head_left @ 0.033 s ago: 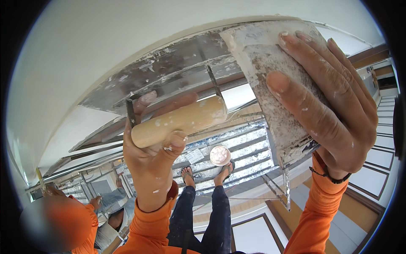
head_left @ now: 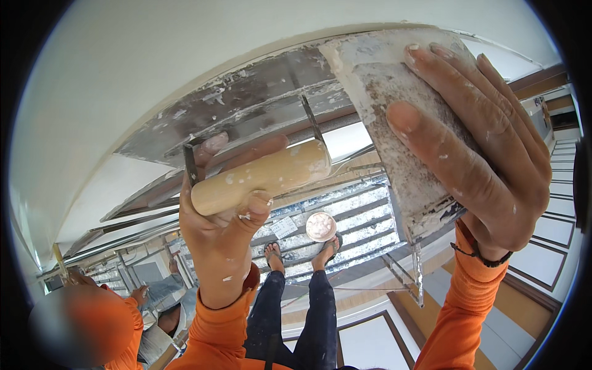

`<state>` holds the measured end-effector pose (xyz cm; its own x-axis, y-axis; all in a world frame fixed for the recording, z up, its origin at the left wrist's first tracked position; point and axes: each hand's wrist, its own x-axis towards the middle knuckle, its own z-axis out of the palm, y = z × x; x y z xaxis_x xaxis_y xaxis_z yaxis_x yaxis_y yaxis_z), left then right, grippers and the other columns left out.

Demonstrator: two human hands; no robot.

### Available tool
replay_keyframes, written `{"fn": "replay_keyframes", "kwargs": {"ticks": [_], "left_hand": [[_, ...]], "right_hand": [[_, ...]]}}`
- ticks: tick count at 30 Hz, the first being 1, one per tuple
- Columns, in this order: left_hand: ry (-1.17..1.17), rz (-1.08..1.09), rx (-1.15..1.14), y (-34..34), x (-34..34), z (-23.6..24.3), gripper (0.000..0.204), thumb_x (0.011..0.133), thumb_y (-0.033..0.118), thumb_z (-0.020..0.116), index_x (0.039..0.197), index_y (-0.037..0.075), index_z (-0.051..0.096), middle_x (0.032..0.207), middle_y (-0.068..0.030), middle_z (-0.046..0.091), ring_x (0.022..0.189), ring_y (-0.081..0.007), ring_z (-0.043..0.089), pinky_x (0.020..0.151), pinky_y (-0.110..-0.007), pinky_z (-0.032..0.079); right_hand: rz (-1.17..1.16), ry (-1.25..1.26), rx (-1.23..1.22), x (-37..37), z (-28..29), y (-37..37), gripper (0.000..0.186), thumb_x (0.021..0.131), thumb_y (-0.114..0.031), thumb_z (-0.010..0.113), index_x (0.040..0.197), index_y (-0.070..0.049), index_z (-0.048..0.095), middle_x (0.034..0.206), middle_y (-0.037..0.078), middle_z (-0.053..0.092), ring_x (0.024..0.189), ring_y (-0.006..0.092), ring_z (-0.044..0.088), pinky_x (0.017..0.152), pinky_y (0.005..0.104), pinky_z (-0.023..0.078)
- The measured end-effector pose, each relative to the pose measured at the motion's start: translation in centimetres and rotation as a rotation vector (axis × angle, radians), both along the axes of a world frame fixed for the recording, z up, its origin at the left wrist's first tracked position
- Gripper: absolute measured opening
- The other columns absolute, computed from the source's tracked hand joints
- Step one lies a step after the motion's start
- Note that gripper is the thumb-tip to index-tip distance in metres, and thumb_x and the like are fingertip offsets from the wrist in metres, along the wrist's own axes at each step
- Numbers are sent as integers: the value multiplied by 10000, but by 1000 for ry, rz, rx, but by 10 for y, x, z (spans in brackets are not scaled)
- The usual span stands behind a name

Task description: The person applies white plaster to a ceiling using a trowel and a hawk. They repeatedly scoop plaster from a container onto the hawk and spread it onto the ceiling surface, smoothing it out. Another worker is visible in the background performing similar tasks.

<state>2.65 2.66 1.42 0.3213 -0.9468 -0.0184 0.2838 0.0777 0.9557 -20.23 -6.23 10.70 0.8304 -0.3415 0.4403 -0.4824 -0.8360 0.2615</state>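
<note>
My left hand is closed round the pale wooden handle of a wide steel trowel, whose plaster-streaked blade lies along the curved white surface overhead. My right hand grips a broad scraper-like plate smeared with plaster and dark speckles, its fingers spread over the face and its thumb hidden. The plate’s upper left part overlaps or touches the right end of the trowel blade; I cannot tell which.
Below, my sandalled feet stand on a slatted metal platform beside a small bucket of white material. A scaffold bar is at the platform's right. A co-worker in orange is at the lower left. Panelled wall or doors show at right.
</note>
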Motion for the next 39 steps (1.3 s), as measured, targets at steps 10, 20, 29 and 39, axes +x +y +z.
{"fn": "replay_keyframes", "kwargs": {"ticks": [10, 20, 29, 39], "left_hand": [[-37, 13, 10, 2, 4, -1, 762, 735, 161, 793, 1300, -53, 329, 1120, -257, 598, 985, -262, 626, 764, -299, 527], [-46, -29, -20, 0, -7, 11, 728, 754, 211, 764, 1288, -49, 342, 1180, -285, 547, 1108, -335, 562, 961, -431, 428], [-47, -142, -107, -2, 3, -4, 638, 833, 176, 675, 1307, -70, 327, 1288, -315, 437, 1212, -425, 453, 1008, -570, 371], [464, -112, -417, -11, -25, -27, 401, 865, 51, 588, 1204, 95, 379, 1228, -154, 514, 1218, -358, 463, 1038, -529, 381]], "right_hand": [[21, 2, -48, 6, -10, -15, 369, 723, -195, 664, 1084, -121, 670, 1060, 176, 660, 992, 305, 648, 883, 446, 518], [64, -101, 156, 7, 6, -10, 330, 757, -202, 625, 1056, -71, 674, 1065, 208, 649, 960, 331, 656, 860, 431, 523], [-54, -474, 327, -31, -52, 24, 295, 739, -103, 675, 1021, -18, 661, 1036, 216, 660, 985, 330, 650, 858, 406, 506], [-603, -1694, 742, -38, -170, 116, 196, 847, -51, 660, 1012, 49, 628, 955, 113, 663, 873, 142, 605, 793, 252, 453]]}}
